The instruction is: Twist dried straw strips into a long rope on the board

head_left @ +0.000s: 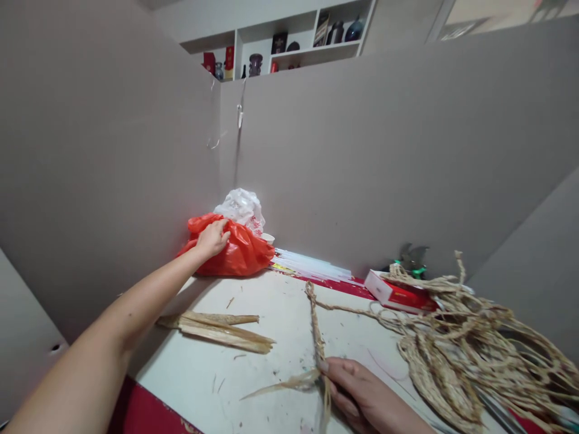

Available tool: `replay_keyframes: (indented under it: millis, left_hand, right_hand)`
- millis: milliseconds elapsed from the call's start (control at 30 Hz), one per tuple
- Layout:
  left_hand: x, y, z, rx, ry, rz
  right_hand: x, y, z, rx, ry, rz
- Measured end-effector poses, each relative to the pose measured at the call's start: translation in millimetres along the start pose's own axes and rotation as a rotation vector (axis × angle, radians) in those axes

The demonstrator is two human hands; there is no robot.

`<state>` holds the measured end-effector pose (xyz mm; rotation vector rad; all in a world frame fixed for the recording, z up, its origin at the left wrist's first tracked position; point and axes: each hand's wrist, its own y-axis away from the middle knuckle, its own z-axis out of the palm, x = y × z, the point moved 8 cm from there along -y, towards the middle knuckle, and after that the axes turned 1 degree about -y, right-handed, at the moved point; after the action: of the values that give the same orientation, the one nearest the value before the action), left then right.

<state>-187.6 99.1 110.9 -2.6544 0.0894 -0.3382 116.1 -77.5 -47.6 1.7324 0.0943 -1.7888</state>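
My left hand (211, 237) reaches far out to the back corner and grips the top of a red plastic bag (237, 250), fingers closed on the plastic. A white plastic bag (241, 207) sits behind it. My right hand (357, 392) rests on the white table (253, 380) near me, pinching a braided straw cord (316, 328) that runs away from me toward the back. Loose straw ends stick out beside my fingers. To the right lies a pile of braided straw rope and a woven coil (456, 355).
Dried husk strips (221, 330) lie on the table's left side. A red and white box (395, 293) and green-handled pliers (412, 261) sit at the back right. Grey partition walls enclose the table. A shelf with jars (280, 45) is above.
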Motion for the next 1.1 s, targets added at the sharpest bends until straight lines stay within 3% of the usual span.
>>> replay_keyframes:
  millis: [100, 233, 367, 533, 767, 933, 1100]
  left_hand:
    - [-6.2, -19.9, 28.8, -0.097, 0.022, -0.032]
    - [-20.5, -21.2, 69.3, -0.26, 0.025, -0.099]
    - [-26.8, -20.8, 80.2, -0.335, 0.001, -0.126]
    - [-14.9, -19.6, 57.6, -0.337, -0.021, -0.027]
    - [-5.4, 12.6, -0.9, -0.206, -0.067, 0.026]
    - [10.0, 54.8, -33.1, -0.164, -0.032, 0.064]
    - [22.0, 120.6, -32.6, -0.341, 0.062, 0.159]
  right_hand:
    - [3.3, -1.9, -2.7, -0.001, 0.02, 0.006]
    - [3.9, -1.8, -2.9, 0.004, 0.027, 0.014]
    - [0.7, 0.7, -0.3, 0.021, 0.013, 0.02]
    - [-3.2, 1.7, 2.2, 0.004, 0.012, -0.016]
    - [-3.6, 1.8, 3.6, -0.008, 0.07, -0.037]
    - [-3.8, 1.6, 4.3, -0.002, 0.063, -0.046]
    - [-5.7, 3.0, 7.9, -0.042, 0.04, -0.037]
